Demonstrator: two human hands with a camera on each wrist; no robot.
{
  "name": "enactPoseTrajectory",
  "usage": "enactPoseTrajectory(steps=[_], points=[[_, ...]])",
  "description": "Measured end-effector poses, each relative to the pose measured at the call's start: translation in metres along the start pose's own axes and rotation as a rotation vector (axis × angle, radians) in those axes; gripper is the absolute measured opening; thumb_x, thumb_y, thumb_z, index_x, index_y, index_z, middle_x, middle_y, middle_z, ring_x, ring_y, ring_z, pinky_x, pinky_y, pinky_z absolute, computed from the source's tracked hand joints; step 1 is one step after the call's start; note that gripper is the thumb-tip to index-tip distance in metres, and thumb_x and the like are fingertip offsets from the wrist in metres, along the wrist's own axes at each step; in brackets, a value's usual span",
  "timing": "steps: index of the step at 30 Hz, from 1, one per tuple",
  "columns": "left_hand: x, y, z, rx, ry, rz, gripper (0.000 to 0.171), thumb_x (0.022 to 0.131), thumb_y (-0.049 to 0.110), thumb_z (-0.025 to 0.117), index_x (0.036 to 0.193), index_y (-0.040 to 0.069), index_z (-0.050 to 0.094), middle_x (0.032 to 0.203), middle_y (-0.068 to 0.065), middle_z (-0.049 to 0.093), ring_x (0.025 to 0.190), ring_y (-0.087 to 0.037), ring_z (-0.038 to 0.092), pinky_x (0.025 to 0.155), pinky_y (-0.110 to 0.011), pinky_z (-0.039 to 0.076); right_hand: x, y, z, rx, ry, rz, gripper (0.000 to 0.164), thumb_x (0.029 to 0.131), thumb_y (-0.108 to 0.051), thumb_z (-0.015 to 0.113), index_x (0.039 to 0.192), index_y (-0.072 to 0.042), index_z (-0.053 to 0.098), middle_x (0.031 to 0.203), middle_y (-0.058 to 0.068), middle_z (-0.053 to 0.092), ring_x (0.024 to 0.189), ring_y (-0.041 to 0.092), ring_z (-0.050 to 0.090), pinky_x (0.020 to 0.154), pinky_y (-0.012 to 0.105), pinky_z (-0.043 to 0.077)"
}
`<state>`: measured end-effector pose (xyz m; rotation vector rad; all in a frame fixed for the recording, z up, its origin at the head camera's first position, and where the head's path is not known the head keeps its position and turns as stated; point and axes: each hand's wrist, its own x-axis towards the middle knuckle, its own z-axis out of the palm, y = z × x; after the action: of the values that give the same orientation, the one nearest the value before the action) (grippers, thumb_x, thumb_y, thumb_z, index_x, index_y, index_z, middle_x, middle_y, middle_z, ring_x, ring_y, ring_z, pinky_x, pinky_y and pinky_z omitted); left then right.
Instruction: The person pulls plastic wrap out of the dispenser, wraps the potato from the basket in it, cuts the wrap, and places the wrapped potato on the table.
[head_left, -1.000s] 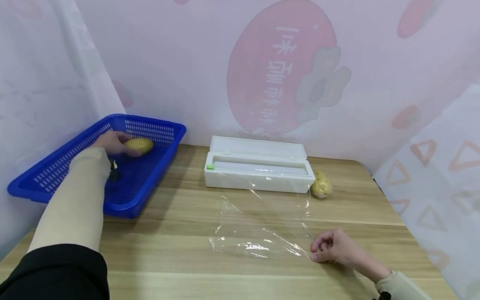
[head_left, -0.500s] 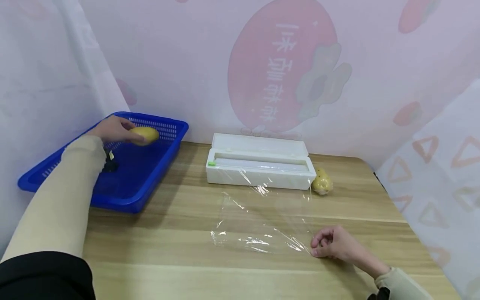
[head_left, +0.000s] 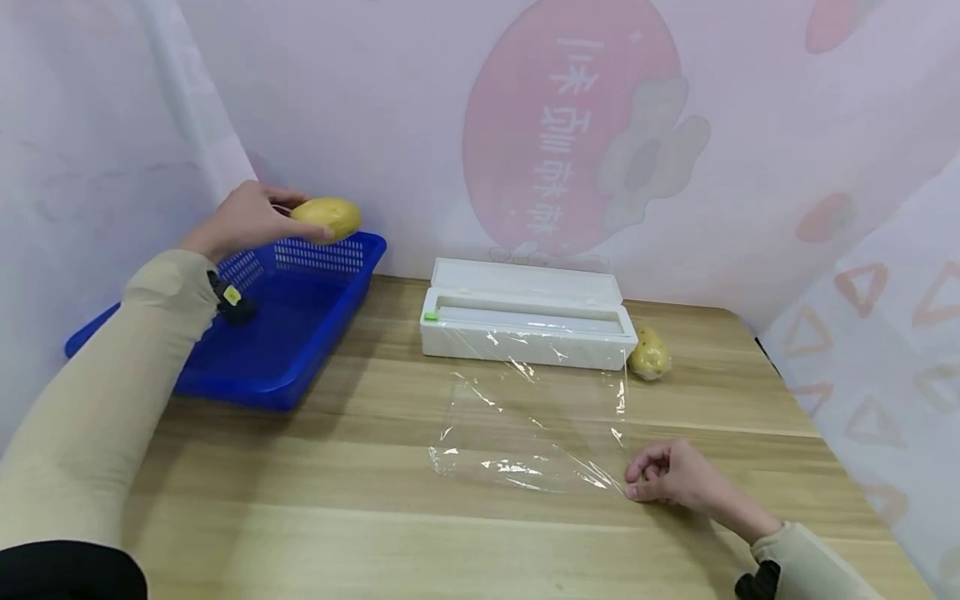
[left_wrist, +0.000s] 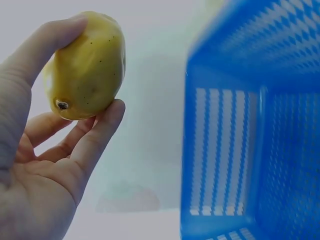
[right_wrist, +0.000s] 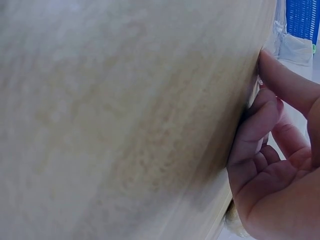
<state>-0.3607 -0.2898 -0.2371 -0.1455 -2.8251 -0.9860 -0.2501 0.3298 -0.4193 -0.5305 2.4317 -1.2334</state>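
Observation:
My left hand [head_left: 251, 221] grips a yellow oval potato [head_left: 327, 218], raised above the far side of the blue basket [head_left: 258, 393]. In the left wrist view the thumb lies along the potato [left_wrist: 87, 67] and the fingers support it from below; small dark dots and one dark scar mark its skin. On the right, my right hand [head_left: 678, 481] pinches the near right corner of a clear sheet of cling film [head_left: 536, 433] low over the table. The film runs out from a white cling film box [head_left: 525, 350] with its lid raised.
Beside the box's right end sits another potato [head_left: 650, 354], shiny as if wrapped in film. A green slider [head_left: 431, 317] is at the box's left end. A printed cloth [head_left: 390, 125] hangs behind the wooden table [head_left: 375, 525].
My left hand has lifted the potato up out of the basket, moving slightly right. My right hand keeps its pinch on the film's corner. The head view has shifted a little.

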Motion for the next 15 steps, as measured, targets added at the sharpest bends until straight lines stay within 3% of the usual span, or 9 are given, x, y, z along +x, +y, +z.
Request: enactPoseTrajectory(steps=[4,7,15], points=[[-0.003,0.024,0.007,-0.036,0.007,0.039,0.08,0.076,0.051,0.082,0.14,0.012,0.056,0.12,-0.009,0.062,0.101,-0.022,0.056,0.078,-0.029,0.047,0.002,0.001,0.0,0.003,-0.001,-0.004,0.022,0.074,-0.013,0.086,0.085,-0.003,0.071,0.063,0.002,0.053,0.051,0.006,0.044,0.045,0.018,0.036],[-0.007,0.041,0.02,-0.072,0.028,0.105,0.073,0.075,0.048,0.084,0.135,0.013,0.061,0.114,-0.008,0.065,0.097,-0.021,0.06,0.075,-0.025,0.048,0.002,0.003,0.0,0.001,-0.004,-0.006,0.021,0.074,-0.013,0.086,0.085,-0.003,0.071,0.062,0.002,0.053,0.051,0.006,0.044,0.045,0.018,0.036],[-0.029,0.085,0.08,-0.226,0.034,0.287,0.069,0.069,0.041,0.09,0.128,0.012,0.066,0.111,-0.003,0.068,0.096,-0.017,0.063,0.074,-0.026,0.052,0.001,0.009,0.001,0.004,-0.026,-0.019,0.02,0.075,-0.011,0.085,0.084,-0.001,0.07,0.062,0.001,0.05,0.05,0.004,0.042,0.043,0.018,0.035]])
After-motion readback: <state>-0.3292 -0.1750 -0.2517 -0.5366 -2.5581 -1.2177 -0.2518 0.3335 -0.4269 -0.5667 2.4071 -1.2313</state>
